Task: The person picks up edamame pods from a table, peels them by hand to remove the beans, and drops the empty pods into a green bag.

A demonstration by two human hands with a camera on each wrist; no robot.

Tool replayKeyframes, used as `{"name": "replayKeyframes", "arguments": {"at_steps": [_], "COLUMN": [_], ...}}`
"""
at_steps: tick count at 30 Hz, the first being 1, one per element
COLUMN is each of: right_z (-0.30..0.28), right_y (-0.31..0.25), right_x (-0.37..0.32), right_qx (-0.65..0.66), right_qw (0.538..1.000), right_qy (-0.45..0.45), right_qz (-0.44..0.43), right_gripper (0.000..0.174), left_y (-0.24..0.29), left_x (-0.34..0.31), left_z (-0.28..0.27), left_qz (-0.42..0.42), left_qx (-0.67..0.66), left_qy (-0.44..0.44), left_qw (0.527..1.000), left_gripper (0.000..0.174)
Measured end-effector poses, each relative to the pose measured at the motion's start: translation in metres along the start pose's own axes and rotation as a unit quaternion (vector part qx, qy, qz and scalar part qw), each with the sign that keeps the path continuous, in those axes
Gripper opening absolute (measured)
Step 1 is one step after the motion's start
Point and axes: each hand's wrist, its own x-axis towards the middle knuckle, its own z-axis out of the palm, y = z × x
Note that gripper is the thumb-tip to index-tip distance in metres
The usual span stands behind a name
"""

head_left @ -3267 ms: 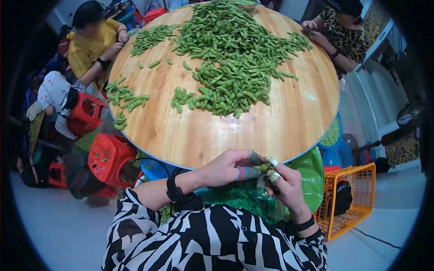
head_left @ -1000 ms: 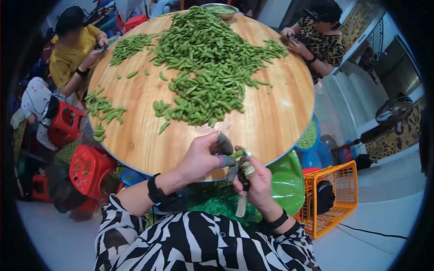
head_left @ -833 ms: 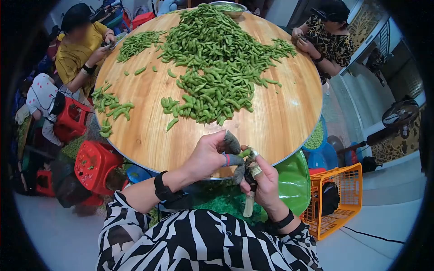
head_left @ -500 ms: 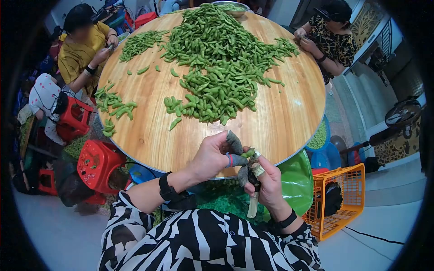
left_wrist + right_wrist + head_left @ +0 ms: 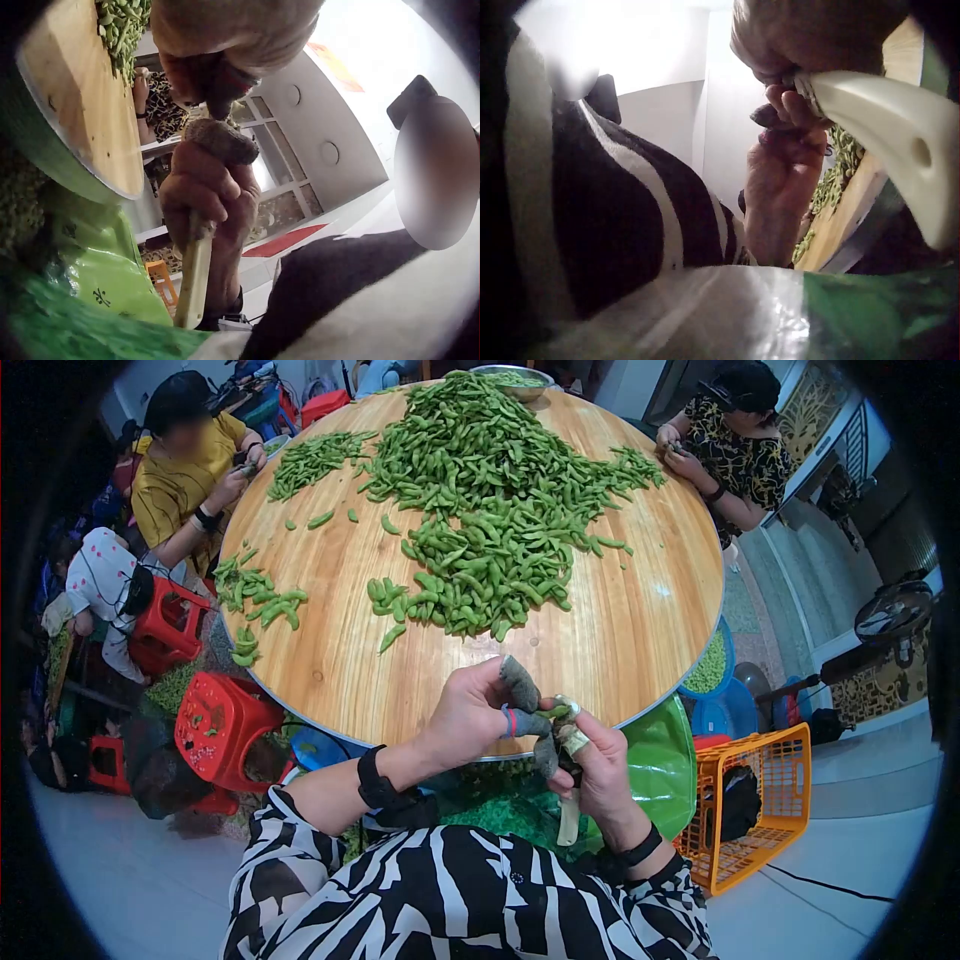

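Note:
My left hand (image 5: 465, 710), with grey cloth covers on thumb and fingers, pinches a green soybean pod (image 5: 552, 712) in front of the table's near edge. My right hand (image 5: 603, 760) is right up against it, with pale tape-like wraps on the thumb and index finger. Its curled fingers grip a tool whose white handle (image 5: 568, 824) points down below the fist. Seen from the right wrist, the handle (image 5: 889, 120) is smooth and curved, with a hole near its end; the tool's working end is hidden by the fingers. A big pile of soybean pods (image 5: 480, 480) covers the table's middle.
The round wooden table (image 5: 640, 640) also bears smaller pod groups at the left and a metal bowl (image 5: 525, 390) at the back. Green plastic (image 5: 660, 760) lies below its edge. An orange crate (image 5: 755, 810) and red stools (image 5: 222, 720) flank me. Two people sit opposite.
Since 3.3 s ago my hands have come up over the table edge and the white handle has come into sight. One pod now lies loose before the small front-left cluster. Lately the hands barely move.

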Motion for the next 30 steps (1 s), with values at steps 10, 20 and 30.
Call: {"name": "replayKeyframes", "arguments": {"at_steps": [10,20,30], "right_z": [-0.008,-0.011,-0.006], "right_y": [0.0,0.008,0.0], "right_x": [0.003,0.008,0.007], "right_qx": [0.192,0.254,0.203], "right_qw": [0.976,0.957,0.976], "right_qy": [-0.04,-0.028,-0.02], "right_qz": [0.096,0.135,0.074], "right_gripper": [0.037,0.037,0.035], "left_y": [-0.007,0.006,0.006], "left_x": [0.0,-0.007,-0.008], "left_z": [-0.013,-0.013,-0.002], "left_qz": [-0.197,0.349,-0.013], "left_qx": [-0.282,0.524,0.08], "left_qy": [-0.092,-0.053,-0.021], "left_qw": [0.935,0.775,0.996], "left_gripper": [0.017,0.024,0.016]}}
